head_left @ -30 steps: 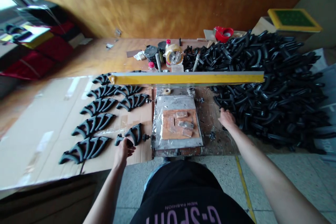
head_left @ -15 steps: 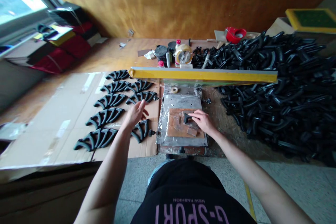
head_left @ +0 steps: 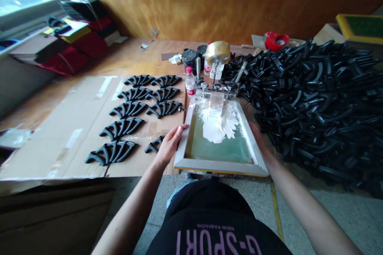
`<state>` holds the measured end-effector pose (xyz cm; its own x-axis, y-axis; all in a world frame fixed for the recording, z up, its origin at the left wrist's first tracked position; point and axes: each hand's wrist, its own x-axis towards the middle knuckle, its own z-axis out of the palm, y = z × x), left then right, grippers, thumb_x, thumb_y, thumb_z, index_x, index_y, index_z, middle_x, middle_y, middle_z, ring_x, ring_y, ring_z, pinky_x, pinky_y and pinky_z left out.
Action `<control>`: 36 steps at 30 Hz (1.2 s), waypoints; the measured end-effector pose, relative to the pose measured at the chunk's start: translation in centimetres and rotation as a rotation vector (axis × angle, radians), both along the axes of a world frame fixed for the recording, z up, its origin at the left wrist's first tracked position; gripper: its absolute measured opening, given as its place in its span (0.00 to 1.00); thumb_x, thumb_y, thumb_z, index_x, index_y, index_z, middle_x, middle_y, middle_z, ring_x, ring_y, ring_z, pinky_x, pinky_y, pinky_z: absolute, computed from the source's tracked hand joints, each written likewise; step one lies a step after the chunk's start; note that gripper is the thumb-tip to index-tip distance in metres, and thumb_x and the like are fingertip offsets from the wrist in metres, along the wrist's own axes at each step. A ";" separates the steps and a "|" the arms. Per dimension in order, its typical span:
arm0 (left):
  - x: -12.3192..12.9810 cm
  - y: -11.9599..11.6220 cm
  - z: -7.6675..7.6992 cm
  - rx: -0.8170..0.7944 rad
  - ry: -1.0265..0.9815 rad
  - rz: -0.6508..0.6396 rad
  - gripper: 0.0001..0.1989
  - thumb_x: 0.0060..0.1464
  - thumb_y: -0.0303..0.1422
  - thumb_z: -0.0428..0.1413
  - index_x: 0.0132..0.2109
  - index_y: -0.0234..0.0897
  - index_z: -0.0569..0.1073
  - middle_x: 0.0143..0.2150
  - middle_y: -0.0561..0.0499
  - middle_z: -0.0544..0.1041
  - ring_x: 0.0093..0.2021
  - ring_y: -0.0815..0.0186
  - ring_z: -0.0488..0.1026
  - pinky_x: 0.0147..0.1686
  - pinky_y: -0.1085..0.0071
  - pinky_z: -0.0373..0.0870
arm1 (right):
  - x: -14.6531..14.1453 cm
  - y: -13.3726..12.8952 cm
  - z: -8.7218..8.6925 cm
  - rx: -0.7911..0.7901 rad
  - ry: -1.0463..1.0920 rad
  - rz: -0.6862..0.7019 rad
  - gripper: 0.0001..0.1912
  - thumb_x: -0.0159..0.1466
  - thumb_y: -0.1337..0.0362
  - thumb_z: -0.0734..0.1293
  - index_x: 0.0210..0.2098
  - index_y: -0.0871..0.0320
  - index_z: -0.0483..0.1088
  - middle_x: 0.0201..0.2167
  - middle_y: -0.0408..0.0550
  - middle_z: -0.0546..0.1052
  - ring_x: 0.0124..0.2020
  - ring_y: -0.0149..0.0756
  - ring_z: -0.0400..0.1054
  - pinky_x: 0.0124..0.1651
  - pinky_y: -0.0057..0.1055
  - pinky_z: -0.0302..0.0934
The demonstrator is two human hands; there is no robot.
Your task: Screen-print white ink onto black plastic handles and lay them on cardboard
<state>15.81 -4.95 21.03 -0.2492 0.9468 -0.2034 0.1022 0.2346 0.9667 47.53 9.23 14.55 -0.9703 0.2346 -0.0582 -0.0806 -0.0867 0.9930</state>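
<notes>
Eight fans of curved black plastic parts [head_left: 112,153] are laid out on the brown cardboard sheet [head_left: 68,127]; a ninth is partly hidden by the left hand [head_left: 171,144]. Large heap of black plastic parts [head_left: 302,99] at right, apparently left to do. Between them, the rectangular silver metal frame [head_left: 214,166]: green mesh [head_left: 215,153], smeared with white paste [head_left: 218,129] at far half. Left rail pinched, thumb on top; right hand [head_left: 261,143] blurred at right rail, grip can't be told.

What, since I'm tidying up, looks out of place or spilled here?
No clear spill: the white paste is ragged-edged but lies on the mesh. The black pile looks jumbled, unlike the neat rows.
</notes>
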 end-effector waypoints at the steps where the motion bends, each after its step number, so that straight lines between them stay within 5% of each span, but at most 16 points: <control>1: 0.0 -0.6 -1.8 -0.061 -0.002 -0.016 0.30 0.58 0.51 0.50 0.60 0.37 0.70 0.37 0.49 0.77 0.32 0.67 0.71 0.27 0.74 0.65 | 0.2 0.9 0.9 -0.048 0.142 -0.029 0.30 0.73 0.62 0.49 0.23 0.66 0.70 0.16 0.37 0.71 0.26 0.25 0.72 0.58 0.60 0.56; 3: 0.1 -1.0 -5.1 -0.134 0.050 -0.037 0.34 0.57 0.48 0.53 0.66 0.38 0.61 0.30 0.53 0.75 0.27 0.68 0.69 0.26 0.75 0.62 | -1.0 2.5 2.6 -0.378 0.662 -0.095 0.09 0.65 0.67 0.64 0.40 0.62 0.77 0.36 0.51 0.78 0.41 0.37 0.75 0.54 0.37 0.67; 6: 0.1 -0.7 -8.3 -0.173 0.245 -0.063 0.35 0.57 0.44 0.53 0.69 0.42 0.57 0.26 0.56 0.71 0.24 0.70 0.67 0.26 0.75 0.59 | -5.8 3.7 4.6 -1.048 1.273 -0.177 0.28 0.58 0.63 0.72 0.57 0.61 0.66 0.58 0.61 0.66 0.56 0.49 0.64 0.56 0.44 0.63; 10: -0.1 -0.3 -9.3 -0.194 0.335 -0.089 0.33 0.58 0.45 0.52 0.68 0.42 0.59 0.27 0.55 0.73 0.26 0.68 0.68 0.28 0.75 0.61 | -10.9 2.4 4.2 -1.553 1.117 -0.351 0.13 0.61 0.65 0.69 0.45 0.61 0.70 0.46 0.57 0.73 0.49 0.47 0.65 0.51 0.41 0.61; 12: -0.1 -0.4 -9.2 -0.210 0.310 -0.065 0.32 0.57 0.45 0.53 0.67 0.41 0.61 0.30 0.53 0.75 0.27 0.67 0.70 0.29 0.74 0.63 | -10.8 0.7 3.3 -1.595 0.987 -0.385 0.04 0.64 0.69 0.65 0.38 0.60 0.70 0.38 0.53 0.75 0.42 0.42 0.66 0.45 0.35 0.60; 14: 0.0 -0.5 -9.1 -0.220 0.279 -0.026 0.31 0.56 0.44 0.54 0.65 0.41 0.64 0.32 0.52 0.77 0.29 0.66 0.72 0.30 0.73 0.65 | -9.3 -1.3 2.7 -1.596 0.848 -0.310 0.06 0.63 0.73 0.62 0.36 0.60 0.70 0.36 0.52 0.74 0.41 0.40 0.66 0.42 0.32 0.58; 19: 0.1 -0.5 -9.1 -0.229 0.252 -0.004 0.30 0.56 0.44 0.55 0.64 0.42 0.66 0.33 0.51 0.79 0.30 0.66 0.73 0.31 0.73 0.67 | -6.3 -3.2 4.1 -1.722 0.559 -0.113 0.07 0.60 0.75 0.63 0.33 0.59 0.70 0.33 0.48 0.74 0.36 0.37 0.65 0.38 0.31 0.55; 22: 0.0 -0.5 -8.9 -0.225 0.234 -0.006 0.30 0.55 0.44 0.56 0.63 0.41 0.66 0.32 0.51 0.78 0.29 0.66 0.73 0.30 0.73 0.67 | -6.9 -2.8 4.5 -1.720 0.690 -0.132 0.04 0.60 0.72 0.65 0.31 0.58 0.70 0.31 0.47 0.73 0.35 0.36 0.64 0.36 0.30 0.55; 25: 0.0 -0.5 -8.6 -0.229 0.205 0.003 0.31 0.54 0.44 0.56 0.64 0.40 0.66 0.30 0.52 0.77 0.27 0.67 0.71 0.28 0.74 0.66 | -7.6 -3.6 3.1 -1.597 0.832 -0.088 0.10 0.63 0.75 0.61 0.37 0.60 0.72 0.34 0.51 0.74 0.38 0.39 0.65 0.38 0.32 0.56; 29: 0.2 -0.5 -8.2 -0.230 0.154 0.021 0.33 0.53 0.45 0.57 0.64 0.38 0.65 0.27 0.54 0.75 0.25 0.69 0.69 0.25 0.75 0.63 | -6.8 -5.5 1.8 -1.651 0.760 -0.015 0.13 0.65 0.74 0.59 0.41 0.59 0.74 0.36 0.51 0.76 0.39 0.39 0.66 0.40 0.33 0.59; 33: 0.1 -0.6 -6.8 -0.224 0.086 -0.016 0.36 0.53 0.47 0.57 0.65 0.37 0.63 0.25 0.55 0.72 0.22 0.70 0.65 0.22 0.76 0.58 | -7.8 -3.1 4.0 -1.755 0.900 -0.116 0.09 0.65 0.65 0.65 0.44 0.55 0.74 0.38 0.48 0.77 0.41 0.39 0.69 0.43 0.32 0.61; 36: 0.0 -0.6 -4.4 -0.188 0.017 -0.021 0.38 0.54 0.50 0.56 0.67 0.38 0.60 0.26 0.56 0.71 0.22 0.71 0.64 0.21 0.76 0.56 | -9.3 1.2 6.8 -1.706 1.102 -0.174 0.23 0.63 0.60 0.69 0.57 0.49 0.68 0.47 0.45 0.76 0.44 0.39 0.70 0.46 0.32 0.63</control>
